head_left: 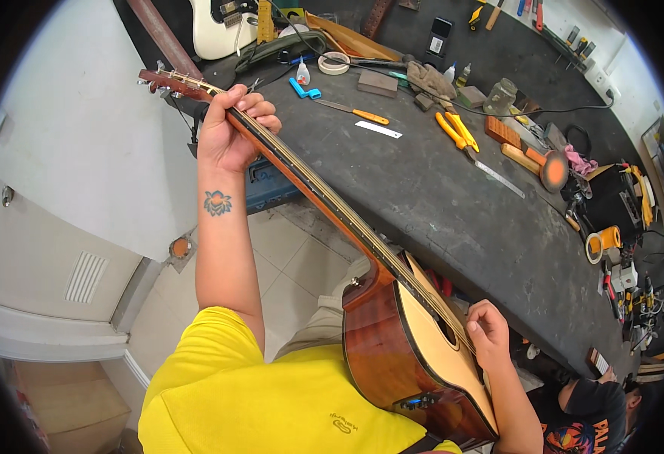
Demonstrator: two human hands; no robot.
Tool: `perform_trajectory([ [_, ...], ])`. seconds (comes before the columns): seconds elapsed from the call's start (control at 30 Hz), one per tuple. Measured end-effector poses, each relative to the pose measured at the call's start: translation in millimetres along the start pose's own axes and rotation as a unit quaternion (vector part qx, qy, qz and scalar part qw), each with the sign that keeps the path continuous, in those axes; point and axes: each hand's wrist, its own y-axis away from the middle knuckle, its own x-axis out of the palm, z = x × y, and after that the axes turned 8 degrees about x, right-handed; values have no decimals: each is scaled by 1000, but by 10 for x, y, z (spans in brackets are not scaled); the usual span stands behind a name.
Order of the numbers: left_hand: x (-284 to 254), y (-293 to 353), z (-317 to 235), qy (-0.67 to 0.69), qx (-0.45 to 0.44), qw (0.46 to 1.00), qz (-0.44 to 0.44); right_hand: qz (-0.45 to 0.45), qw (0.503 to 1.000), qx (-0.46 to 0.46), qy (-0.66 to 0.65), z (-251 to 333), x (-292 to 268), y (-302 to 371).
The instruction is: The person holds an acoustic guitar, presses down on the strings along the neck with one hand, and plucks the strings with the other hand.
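Left hand [230,138] is gripping the neck [313,180] of the acoustic guitar [381,340] near the headstock [169,82], right hand [488,333] is hanging half-curled by the soundhole [445,331], contact unclear, long axis slanting down rightward between torso [264,397] and black workbench [468,219].

The dark workbench [423,174] I face is the support surface. Reference item: yellow-handled pliers [453,135]. A steel ruler [501,177] lies at the pliers' tip; left of the pliers lie a white strip [378,129] and an orange-handled tool [368,116]; right of them, a red-brown block [503,131].
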Motion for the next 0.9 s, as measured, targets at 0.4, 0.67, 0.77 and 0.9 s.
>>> perform_trajectory([
  [0.4, -45, -16, -9, -6, 11, 1000, 18, 78, 989, 7, -124, -238, -96, 146],
  [0.67, -34, 7, 22, 1, 12, 1000, 26, 45, 992, 104, -53, -202, -13, 172],
  [0.77, -33, 23, 20, 0, 15, 1000, 19, 22, 986, 155, -59, -242, -41, 156],
  [0.9, -62, 23, 10, 3, 20, 1000, 22, -28, 990, 137, 10, -218, 24, 83],
])
